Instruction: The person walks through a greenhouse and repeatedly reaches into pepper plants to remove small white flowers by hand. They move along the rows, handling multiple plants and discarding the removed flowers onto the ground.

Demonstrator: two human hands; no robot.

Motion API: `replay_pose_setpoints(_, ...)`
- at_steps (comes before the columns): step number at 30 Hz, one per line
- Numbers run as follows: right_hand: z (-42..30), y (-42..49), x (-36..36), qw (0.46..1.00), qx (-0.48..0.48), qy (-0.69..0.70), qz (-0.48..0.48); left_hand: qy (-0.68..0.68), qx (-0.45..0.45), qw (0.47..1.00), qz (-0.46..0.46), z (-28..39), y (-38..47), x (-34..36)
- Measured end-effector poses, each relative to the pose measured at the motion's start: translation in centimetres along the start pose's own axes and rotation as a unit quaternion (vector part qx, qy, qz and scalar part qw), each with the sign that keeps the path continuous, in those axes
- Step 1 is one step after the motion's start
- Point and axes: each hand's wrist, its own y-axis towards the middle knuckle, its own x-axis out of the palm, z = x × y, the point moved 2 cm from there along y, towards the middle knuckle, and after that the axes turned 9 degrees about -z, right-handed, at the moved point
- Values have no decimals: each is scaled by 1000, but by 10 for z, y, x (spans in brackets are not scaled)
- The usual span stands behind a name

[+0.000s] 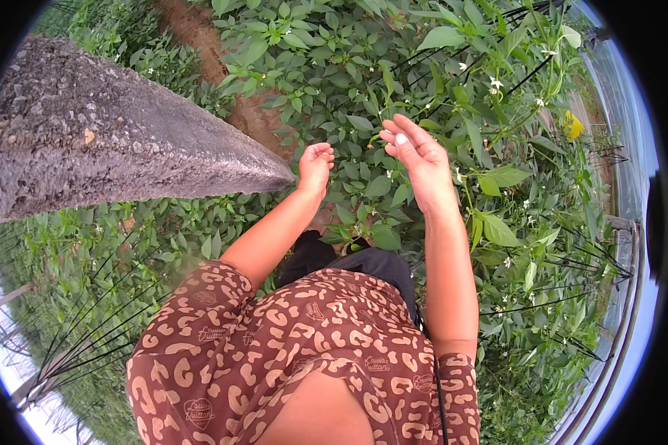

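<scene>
My left hand point(314, 167) is held beside the narrow lower end of a concrete post, its fingers curled in and nothing visible in them. To its right and a little higher in the picture, my right hand point(418, 158) has its thumb drawn against bent fingers. Whether a thin stem lies between those fingertips cannot be told. Slender green shoots point(388, 83) of a pepper plant stand just past the right fingertips. Dense pepper foliage point(378, 186) fills the space between and below both hands. Small white flowers point(495, 83) dot the taller plant at the right.
The rough concrete post point(117, 128) slants in from the left, close to my left arm. Black support strings point(529, 75) cross the plants on both sides. Bare soil point(200, 47) shows between rows. A yellow object point(573, 127) and clear plastic sheeting point(618, 105) are at the right.
</scene>
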Motion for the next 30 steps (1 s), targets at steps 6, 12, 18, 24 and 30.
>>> replay_pose_setpoints(6,32,121,33,918,127,355,125,-36,5,999,34,-22,9,-8)
replay_pose_setpoints(12,96,180,0,949,55,184,249,-29,11,996,78,-22,25,-19)
replay_pose_setpoints(18,131,141,-44,981,104,-15,163,-79,26,990,112,-27,58,-22)
replay_pose_setpoints(24,113,106,-76,992,102,-21,72,-30,104,993,43,-8,103,36)
replay_pose_setpoints(30,83,120,-89,968,-27,203,143,-123,99,986,55,38,175,77)
